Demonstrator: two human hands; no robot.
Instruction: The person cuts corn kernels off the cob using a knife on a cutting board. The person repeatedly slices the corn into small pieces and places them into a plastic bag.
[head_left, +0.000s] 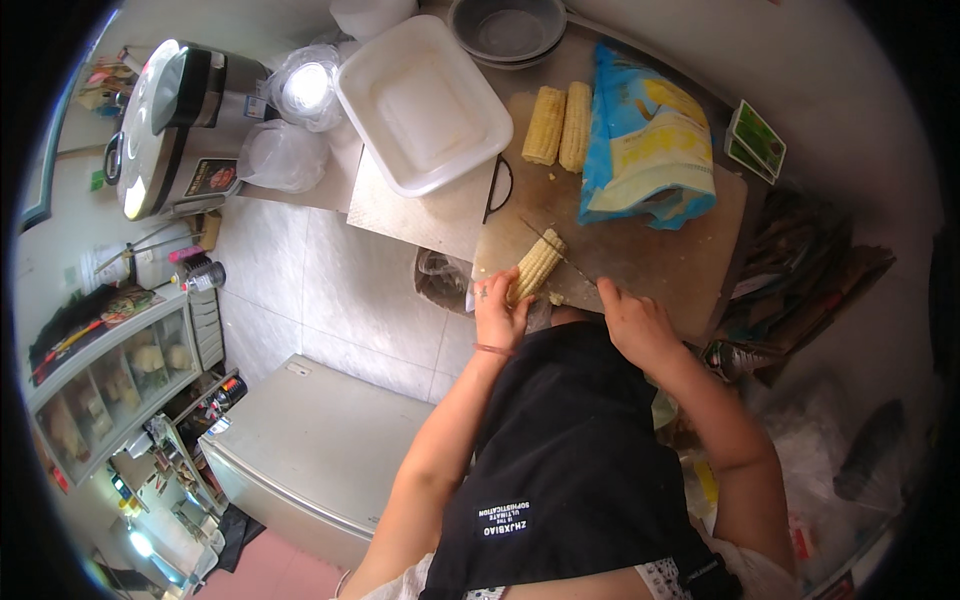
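My left hand (501, 305) grips the lower end of a corn cob (538, 268), which lies slanted on a brown cutting board (645, 262). A knife (561, 254) is in my right hand (637, 321), its blade lying across the cob near the upper end. My fingers cover the knife's handle. Two more corn cobs (556, 126) lie side by side farther up the board. To their right rests a blue and yellow plastic bag (652, 150) with its mouth towards me. Small corn bits (556, 298) lie beside the cob I hold.
A white plastic basin (420, 105) stands left of the board, with stacked grey bowls (510, 30) behind. A large rice cooker (187, 127) and clear plastic bags (283, 156) are farther left. Below the counter edge is a bin (442, 281). Folded cardboard (817, 300) leans at the right.
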